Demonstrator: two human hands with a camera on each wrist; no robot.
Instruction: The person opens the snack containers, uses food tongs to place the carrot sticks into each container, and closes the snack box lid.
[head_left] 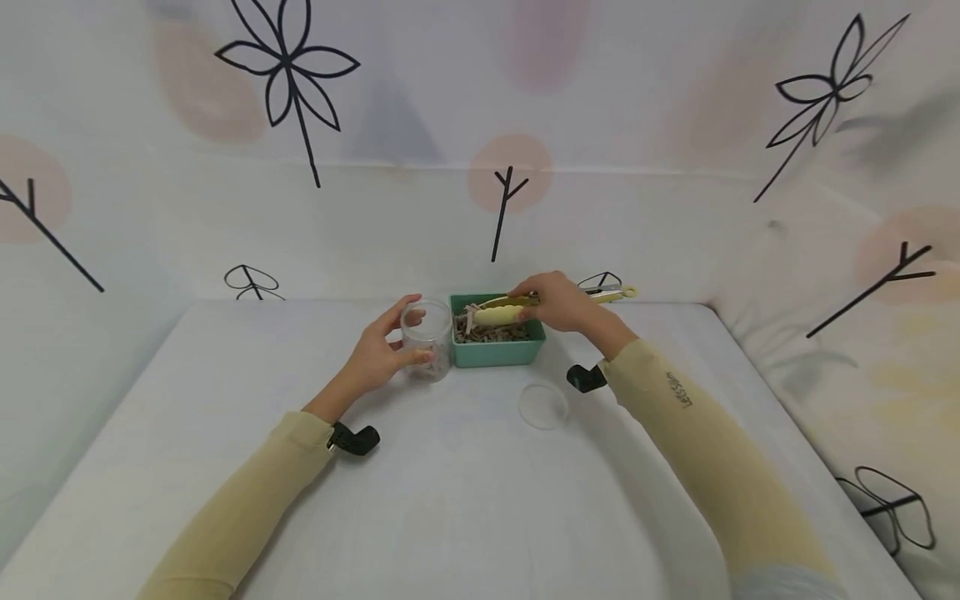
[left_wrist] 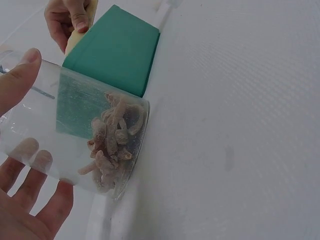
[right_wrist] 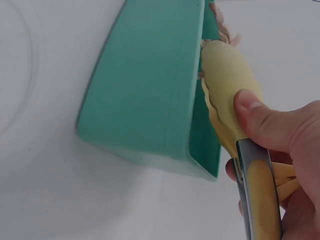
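your left hand (head_left: pixel 375 354) has its fingers and thumb round that clear jar (head_left: pixel 430 337) right beside the green box (head_left: pixel 495 357), brownish bits (left_wrist: pixel 111 142) bunched at the jar's bottom, while your right hand (head_left: pixel 558 302) grips the yellow tongs (head_left: pixel 497 316), tips at the box's contents, clear round lid (head_left: pixel 543 407) lying nearby

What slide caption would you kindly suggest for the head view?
Left hand holds a clear jar beside a green box; right hand holds yellow tongs over the box.
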